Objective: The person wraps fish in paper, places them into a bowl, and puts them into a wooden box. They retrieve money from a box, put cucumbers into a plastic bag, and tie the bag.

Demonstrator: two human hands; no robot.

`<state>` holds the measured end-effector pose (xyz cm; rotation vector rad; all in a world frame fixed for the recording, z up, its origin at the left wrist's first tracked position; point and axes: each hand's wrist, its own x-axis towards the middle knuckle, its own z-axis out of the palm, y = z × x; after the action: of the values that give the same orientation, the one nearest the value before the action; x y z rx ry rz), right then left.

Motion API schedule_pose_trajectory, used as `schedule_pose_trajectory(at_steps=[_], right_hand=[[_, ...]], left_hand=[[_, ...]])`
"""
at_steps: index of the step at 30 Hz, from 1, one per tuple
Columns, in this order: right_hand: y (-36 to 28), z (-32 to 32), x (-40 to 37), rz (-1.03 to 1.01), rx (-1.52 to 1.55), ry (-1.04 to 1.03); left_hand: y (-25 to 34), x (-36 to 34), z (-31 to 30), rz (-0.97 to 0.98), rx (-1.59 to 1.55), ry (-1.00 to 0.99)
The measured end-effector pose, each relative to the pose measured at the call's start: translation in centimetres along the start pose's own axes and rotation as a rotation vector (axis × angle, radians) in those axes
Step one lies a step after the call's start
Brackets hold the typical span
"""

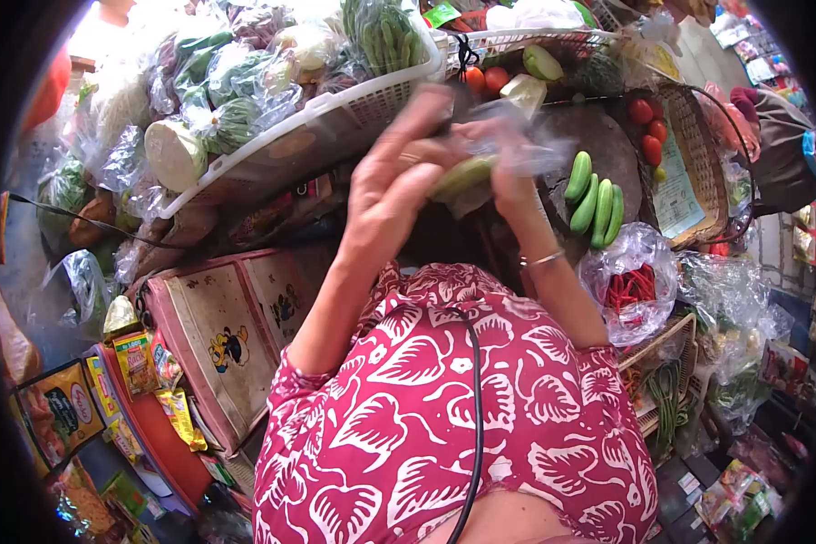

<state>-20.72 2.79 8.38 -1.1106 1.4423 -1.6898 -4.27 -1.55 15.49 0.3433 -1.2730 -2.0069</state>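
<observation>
My left hand is raised in front of my chest, blurred by motion, with its fingers stretched out and apart. Beside it, my right hand, with a bracelet on the wrist, grips a clear plastic bag. A pale green, long vegetable shows between the hands, seemingly inside the bag; blur hides its exact kind. Several green cucumbers lie side by side on a dark round surface, just right of my right hand.
A white plastic basket heaped with bagged vegetables stands at the upper left. Red tomatoes lie beside a woven tray. A bag of red chillies sits at the right. Left are a pinkish case and seasoning packets.
</observation>
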Motion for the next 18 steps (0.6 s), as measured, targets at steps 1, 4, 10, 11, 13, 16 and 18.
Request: schedule_pose_trajectory(at_steps=[1, 4, 10, 11, 13, 16, 18], right_hand=[[-0.5, -0.9, 0.5, 0.200, 0.363, 0.103], [-3.4, -2.5, 0.3, 0.168, 0.690, 0.205], [-7.6, -2.6, -0.8, -0.002, 0.895, 0.244], [-7.7, -3.3, -1.0, -0.010, 0.936, 0.221], [-5.5, -4.4, -0.2, -0.057, 0.945, 0.003], [-6.1, -2.2, -1.3, 0.089, 0.363, -0.195], [-5.4, 1.9, -1.6, -0.291, 0.000, -0.301]], left_hand=[[-0.4, -0.3, -1.2, 0.121, 0.133, 0.140], [-6.8, -1.7, -4.8, -0.322, -0.019, 0.201], [-5.8, 0.0, -2.5, -0.266, -0.166, 0.004], [-5.8, 0.1, -3.0, -0.280, -0.152, -0.028], [-5.0, 0.5, -5.0, -0.506, 0.015, -0.218], [-5.1, 1.7, -7.2, -0.306, 0.011, -0.508], [-4.7, 1.7, -5.0, -0.246, 0.211, -0.576]])
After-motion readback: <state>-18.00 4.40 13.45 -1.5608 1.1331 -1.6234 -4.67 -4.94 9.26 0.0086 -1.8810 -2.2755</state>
